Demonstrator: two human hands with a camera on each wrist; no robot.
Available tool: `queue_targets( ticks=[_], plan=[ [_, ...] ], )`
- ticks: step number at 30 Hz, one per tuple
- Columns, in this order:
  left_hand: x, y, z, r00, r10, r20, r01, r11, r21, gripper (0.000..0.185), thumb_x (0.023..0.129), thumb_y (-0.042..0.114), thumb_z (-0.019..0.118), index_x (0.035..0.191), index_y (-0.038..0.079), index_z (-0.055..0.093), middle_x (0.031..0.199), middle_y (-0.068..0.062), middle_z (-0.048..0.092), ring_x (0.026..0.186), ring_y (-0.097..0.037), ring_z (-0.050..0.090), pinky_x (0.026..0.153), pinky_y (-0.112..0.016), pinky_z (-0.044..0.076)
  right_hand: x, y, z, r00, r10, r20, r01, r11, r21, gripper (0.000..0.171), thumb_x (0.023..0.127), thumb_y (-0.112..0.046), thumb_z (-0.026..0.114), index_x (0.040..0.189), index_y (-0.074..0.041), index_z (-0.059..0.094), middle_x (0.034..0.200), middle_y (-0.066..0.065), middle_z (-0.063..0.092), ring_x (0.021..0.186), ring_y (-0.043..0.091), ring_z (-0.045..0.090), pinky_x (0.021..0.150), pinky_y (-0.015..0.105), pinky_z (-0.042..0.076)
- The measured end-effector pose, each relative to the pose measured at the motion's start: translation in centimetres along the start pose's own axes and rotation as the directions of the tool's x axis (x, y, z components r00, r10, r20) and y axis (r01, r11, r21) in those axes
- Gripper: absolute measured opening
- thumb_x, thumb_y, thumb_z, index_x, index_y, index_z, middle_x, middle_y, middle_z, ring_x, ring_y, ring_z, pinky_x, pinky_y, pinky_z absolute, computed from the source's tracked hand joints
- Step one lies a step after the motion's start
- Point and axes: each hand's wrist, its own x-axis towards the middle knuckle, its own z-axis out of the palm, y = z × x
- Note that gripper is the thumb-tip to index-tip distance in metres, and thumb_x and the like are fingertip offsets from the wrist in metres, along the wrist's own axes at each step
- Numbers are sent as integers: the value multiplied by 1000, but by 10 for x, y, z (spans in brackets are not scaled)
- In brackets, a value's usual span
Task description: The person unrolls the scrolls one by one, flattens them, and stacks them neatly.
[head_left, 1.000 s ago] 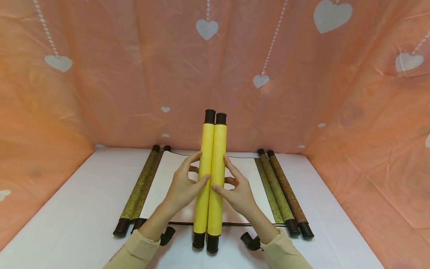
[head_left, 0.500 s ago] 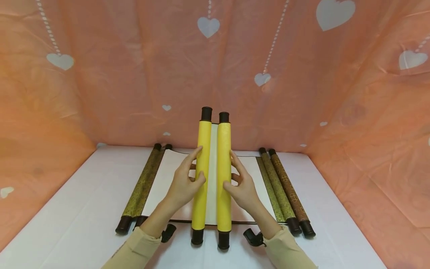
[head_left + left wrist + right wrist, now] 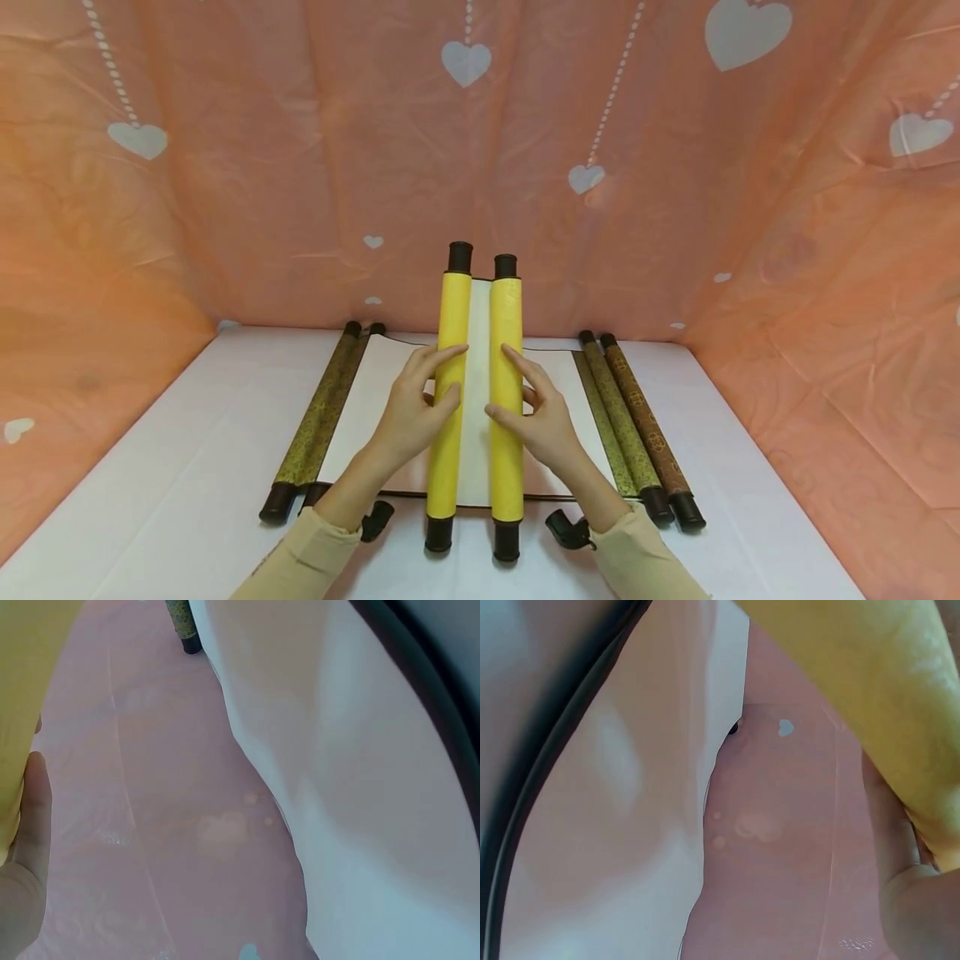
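Note:
A yellow scroll with black end knobs is held up in the head view, a narrow strip of white paper [image 3: 476,400] showing between its two rolls. My left hand [image 3: 411,410] holds the left roll [image 3: 454,312], thumb and fingers around it. Around the right roll [image 3: 507,321] curl the thumb and fingers of my right hand [image 3: 549,421]. In the left wrist view only part of the yellow roll [image 3: 30,660] and a few fingers appear. The right wrist view shows the other roll [image 3: 885,690] close up, partly hiding the fingers.
Beneath the hands, a larger white scroll [image 3: 375,400] lies unrolled on the white table [image 3: 172,450]. Its green-patterned rolls [image 3: 318,408] flank it. A brown patterned roll [image 3: 648,417] lies along its right side. Pink cloth with hearts [image 3: 405,167] encloses the table.
The two yellow rolls have moved apart from touching, baring the white paper strip. The right roll has shifted rightward most. My fingertips now reach further over the rolls.

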Motion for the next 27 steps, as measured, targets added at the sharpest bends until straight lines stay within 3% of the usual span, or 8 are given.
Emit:
queue_targets(
  ticks=[5, 11, 15, 19, 23, 27],
  plan=[
    [2, 1, 0, 1000, 2, -9, -2, 1000, 28, 59, 89, 9, 84, 143, 15, 62, 137, -11, 56, 103, -21, 57, 73, -36, 57, 1, 1, 0, 998, 40, -40, -40, 999, 2, 86, 87, 7, 79, 159, -25, 44, 159, 8, 39, 124, 36, 60, 80, 38, 61],
    [2, -1, -2, 998, 2, -59, 4, 996, 92, 54, 86, 6, 85, 136, 17, 67, 113, -6, 63, 91, -19, 51, 68, -31, 47, 2, 4, -5, 994, -77, -78, 65, 988, -138, 82, 86, 1, 81, 158, -18, 46, 143, 14, 56, 112, 28, 58, 86, 35, 54],
    [2, -1, -4, 997, -20, -71, 27, 995, 96, 54, 86, 5, 84, 135, 18, 67, 100, -7, 57, 87, -19, 48, 67, -28, 48, 3, 3, -9, 995, -78, -67, 69, 990, -125, 86, 85, 4, 80, 160, -17, 43, 138, 19, 59, 105, 26, 60, 83, 33, 55],
    [3, -3, -8, 998, -2, -63, 6, 998, 64, 55, 87, 0, 81, 137, 13, 63, 121, -12, 61, 93, -21, 52, 71, -31, 53, 4, 4, -12, 995, -72, -68, 65, 993, -96, 86, 86, 8, 76, 161, -16, 41, 141, 22, 54, 102, 26, 61, 80, 30, 56],
    [4, -4, -13, 999, 7, -47, -5, 998, 56, 57, 89, -2, 77, 141, 11, 59, 150, -18, 48, 102, -27, 56, 77, -36, 55, 4, 4, -14, 997, -22, -76, 18, 998, -58, 84, 87, 10, 73, 160, -18, 43, 149, 15, 47, 104, 21, 63, 78, 30, 58],
    [4, -6, -17, 999, -4, -34, 6, 998, 58, 56, 91, -2, 72, 144, 13, 59, 157, -20, 40, 118, -35, 55, 81, -43, 56, 5, 3, -16, 998, 1, -69, -2, 1000, -21, 79, 87, 13, 70, 157, -15, 47, 153, 14, 44, 105, 18, 66, 78, 30, 59]
  ],
)
